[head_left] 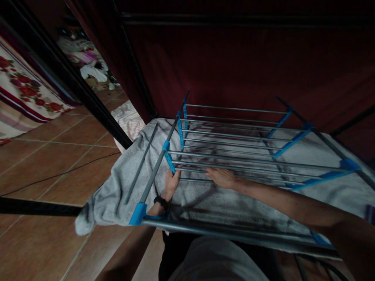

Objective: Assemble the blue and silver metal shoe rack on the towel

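A rack of grey metal rods (243,160) with blue plastic joints lies on its side on a grey blanket (199,203). My left hand (172,182), below a black wristband, is closed at the lower end of a blue slotted bracket (170,162), where a rod meets it. Part of its grip is hidden. My right hand (221,176) rests against the lower rods, back up, its fingers stretched out to the left. A thick side pole (154,175) runs up past my left hand to a blue corner joint (138,214).
A loose grey rod (140,164) lies on the blanket at the left. Dark bed-frame bars (99,113) and a dark red curtain (234,62) stand around. A cable (61,173) crosses the tiled floor (38,210). Clothes (93,72) are piled at the back left.
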`<act>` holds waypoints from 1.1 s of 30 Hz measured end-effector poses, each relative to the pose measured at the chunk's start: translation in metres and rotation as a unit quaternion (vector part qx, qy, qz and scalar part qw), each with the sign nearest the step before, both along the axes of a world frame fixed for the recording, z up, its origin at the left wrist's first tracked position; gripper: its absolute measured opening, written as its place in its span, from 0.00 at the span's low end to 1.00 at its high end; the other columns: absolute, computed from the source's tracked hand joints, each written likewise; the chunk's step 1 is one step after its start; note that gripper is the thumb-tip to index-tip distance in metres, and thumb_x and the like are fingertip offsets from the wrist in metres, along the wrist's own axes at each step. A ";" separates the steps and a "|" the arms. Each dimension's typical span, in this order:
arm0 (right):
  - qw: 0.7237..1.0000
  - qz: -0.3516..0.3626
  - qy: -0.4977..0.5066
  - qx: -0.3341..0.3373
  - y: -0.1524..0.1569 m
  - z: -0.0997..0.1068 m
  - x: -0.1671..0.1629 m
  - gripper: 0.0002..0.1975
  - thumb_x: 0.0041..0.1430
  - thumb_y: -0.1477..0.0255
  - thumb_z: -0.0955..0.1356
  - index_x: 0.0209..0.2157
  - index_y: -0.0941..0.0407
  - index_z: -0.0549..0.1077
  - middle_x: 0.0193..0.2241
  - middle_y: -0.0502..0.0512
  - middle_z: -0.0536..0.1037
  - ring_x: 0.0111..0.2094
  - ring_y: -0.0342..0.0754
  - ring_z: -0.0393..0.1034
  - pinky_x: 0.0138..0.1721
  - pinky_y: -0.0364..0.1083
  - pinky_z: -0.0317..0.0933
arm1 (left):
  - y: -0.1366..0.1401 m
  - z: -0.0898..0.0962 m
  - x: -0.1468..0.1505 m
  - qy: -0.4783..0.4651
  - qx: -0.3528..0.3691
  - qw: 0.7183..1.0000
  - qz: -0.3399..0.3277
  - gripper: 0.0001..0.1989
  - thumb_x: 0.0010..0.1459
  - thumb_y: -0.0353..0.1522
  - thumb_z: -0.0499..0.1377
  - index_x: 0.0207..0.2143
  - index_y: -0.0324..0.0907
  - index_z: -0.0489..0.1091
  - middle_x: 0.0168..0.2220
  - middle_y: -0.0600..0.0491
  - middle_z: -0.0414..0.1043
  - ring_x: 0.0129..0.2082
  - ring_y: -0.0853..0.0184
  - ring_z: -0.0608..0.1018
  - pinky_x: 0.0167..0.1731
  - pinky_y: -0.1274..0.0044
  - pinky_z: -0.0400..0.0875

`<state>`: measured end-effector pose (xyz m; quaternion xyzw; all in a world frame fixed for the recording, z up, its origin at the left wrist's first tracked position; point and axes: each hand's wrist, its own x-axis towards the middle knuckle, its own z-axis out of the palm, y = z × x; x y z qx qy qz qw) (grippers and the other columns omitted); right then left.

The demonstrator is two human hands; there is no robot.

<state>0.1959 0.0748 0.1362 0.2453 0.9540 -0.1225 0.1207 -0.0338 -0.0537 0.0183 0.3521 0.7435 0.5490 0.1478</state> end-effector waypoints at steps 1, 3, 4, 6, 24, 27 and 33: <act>1.000 0.004 -0.001 -0.004 0.000 0.000 0.000 0.15 0.71 0.63 0.54 0.47 0.52 0.67 0.42 0.57 0.78 0.42 0.52 0.75 0.36 0.46 0.61 | 0.001 0.001 0.001 -0.002 0.001 1.000 0.005 0.16 0.60 0.46 0.54 0.29 0.45 0.68 0.29 0.50 0.72 0.34 0.60 0.75 0.38 0.67 0.67; 1.000 0.008 -0.002 -0.017 0.002 0.001 0.000 0.16 0.71 0.63 0.53 0.47 0.52 0.68 0.42 0.56 0.78 0.42 0.51 0.74 0.36 0.46 0.61 | 0.003 0.003 0.002 -0.006 0.004 1.000 0.010 0.18 0.60 0.47 0.53 0.27 0.44 0.67 0.27 0.51 0.71 0.32 0.61 0.74 0.36 0.67 0.67; 1.000 0.006 -0.001 -0.024 0.003 0.001 0.000 0.17 0.71 0.62 0.53 0.47 0.52 0.68 0.41 0.56 0.78 0.42 0.51 0.74 0.36 0.46 0.61 | 0.004 0.004 0.003 -0.007 0.005 1.000 0.010 0.18 0.60 0.48 0.53 0.26 0.44 0.67 0.26 0.51 0.71 0.31 0.61 0.74 0.36 0.67 0.68; 0.999 0.000 0.005 -0.036 0.004 -0.001 0.001 0.17 0.71 0.63 0.53 0.46 0.52 0.69 0.41 0.55 0.78 0.41 0.51 0.74 0.36 0.45 0.60 | 0.004 0.005 0.005 -0.009 0.006 1.000 0.010 0.18 0.60 0.48 0.54 0.27 0.45 0.67 0.26 0.51 0.71 0.31 0.61 0.74 0.35 0.66 0.69; 0.992 0.024 0.054 -0.107 0.015 -0.011 0.003 0.17 0.71 0.62 0.54 0.42 0.54 0.70 0.39 0.54 0.76 0.38 0.48 0.71 0.35 0.44 0.59 | 0.001 0.010 0.007 -0.042 0.060 0.997 -0.002 0.14 0.58 0.46 0.55 0.33 0.48 0.71 0.33 0.49 0.75 0.38 0.56 0.77 0.40 0.62 0.70; 0.987 0.021 0.068 -0.143 0.018 -0.014 0.003 0.18 0.71 0.62 0.54 0.42 0.54 0.70 0.37 0.53 0.75 0.37 0.47 0.70 0.35 0.44 0.59 | 0.001 0.009 0.007 -0.047 0.070 0.996 -0.003 0.11 0.58 0.44 0.56 0.33 0.48 0.70 0.32 0.49 0.74 0.35 0.58 0.77 0.39 0.64 0.69; 0.960 0.007 0.114 -0.255 0.027 -0.019 0.002 0.16 0.70 0.63 0.57 0.40 0.56 0.72 0.34 0.53 0.73 0.35 0.46 0.67 0.37 0.45 0.59 | 0.001 0.011 0.010 -0.053 0.086 0.995 0.009 0.08 0.57 0.41 0.56 0.32 0.49 0.71 0.30 0.51 0.73 0.33 0.60 0.76 0.39 0.65 0.70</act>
